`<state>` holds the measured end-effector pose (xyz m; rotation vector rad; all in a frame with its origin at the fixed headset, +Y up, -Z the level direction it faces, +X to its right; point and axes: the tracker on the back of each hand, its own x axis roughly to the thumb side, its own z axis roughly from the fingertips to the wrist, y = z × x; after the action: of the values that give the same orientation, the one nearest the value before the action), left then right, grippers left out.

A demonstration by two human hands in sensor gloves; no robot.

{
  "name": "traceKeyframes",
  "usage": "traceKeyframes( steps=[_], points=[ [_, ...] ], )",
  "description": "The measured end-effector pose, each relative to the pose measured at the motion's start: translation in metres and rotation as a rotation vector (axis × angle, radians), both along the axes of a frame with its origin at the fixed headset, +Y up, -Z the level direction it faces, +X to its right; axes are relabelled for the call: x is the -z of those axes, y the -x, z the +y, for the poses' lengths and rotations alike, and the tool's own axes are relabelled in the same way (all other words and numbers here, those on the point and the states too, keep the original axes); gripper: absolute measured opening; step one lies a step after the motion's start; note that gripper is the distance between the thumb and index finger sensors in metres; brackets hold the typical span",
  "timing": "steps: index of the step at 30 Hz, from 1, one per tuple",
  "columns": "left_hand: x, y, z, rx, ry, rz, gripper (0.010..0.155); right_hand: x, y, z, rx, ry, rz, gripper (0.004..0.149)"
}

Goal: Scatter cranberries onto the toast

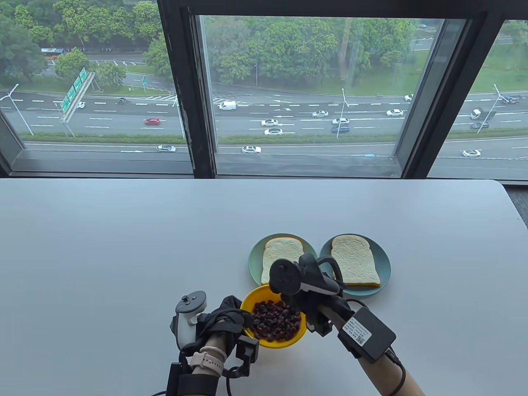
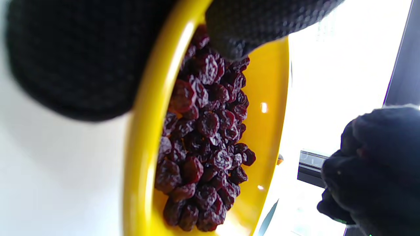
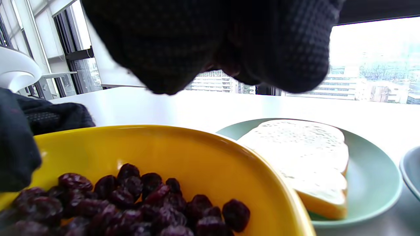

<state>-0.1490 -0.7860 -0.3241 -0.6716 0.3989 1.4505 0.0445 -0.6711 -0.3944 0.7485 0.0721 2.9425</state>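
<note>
Cranberries (image 1: 275, 322) fill the bottom of a yellow bowl (image 1: 251, 298) that stands on the white table (image 1: 123, 247) near its front edge, just in front of two plates. In the left wrist view the dark, wrinkled berries (image 2: 203, 137) lie heaped toward the bowl's middle. The left hand (image 1: 225, 319) grips the bowl's left rim, its gloved thumb (image 2: 249, 26) over the edge and touching the berries while the other fingers wrap the outside wall. The right hand (image 1: 307, 297) hangs over the bowl's far right side; its fingertips (image 3: 288, 59) are bunched together above the berries, and I cannot tell whether they pinch any. Behind the bowl, a slice of toast (image 1: 282, 258) lies flat on the left green plate (image 1: 255, 260), the bowl's rim nearly touching that plate. A second slice (image 1: 354, 260) lies on the right green plate (image 1: 385, 264), just beside the first. Both slices are bare on top.
</note>
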Motion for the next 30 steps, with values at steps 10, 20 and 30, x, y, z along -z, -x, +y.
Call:
traceKeyframes(
  steps=[10,20,30],
  points=[
    [0.001,0.004,-0.003,0.038,0.055,-0.077,0.043,0.084,0.014,-0.064,-0.074,0.146,-0.147,0.034],
    [0.0,0.005,-0.005,0.044,0.067,-0.086,0.042,0.085,0.015,-0.081,-0.132,0.144,-0.116,0.046],
    [0.002,0.001,-0.006,0.0,0.045,-0.088,0.042,0.071,-0.014,-0.059,-0.058,0.156,-0.072,0.058]
  ],
)
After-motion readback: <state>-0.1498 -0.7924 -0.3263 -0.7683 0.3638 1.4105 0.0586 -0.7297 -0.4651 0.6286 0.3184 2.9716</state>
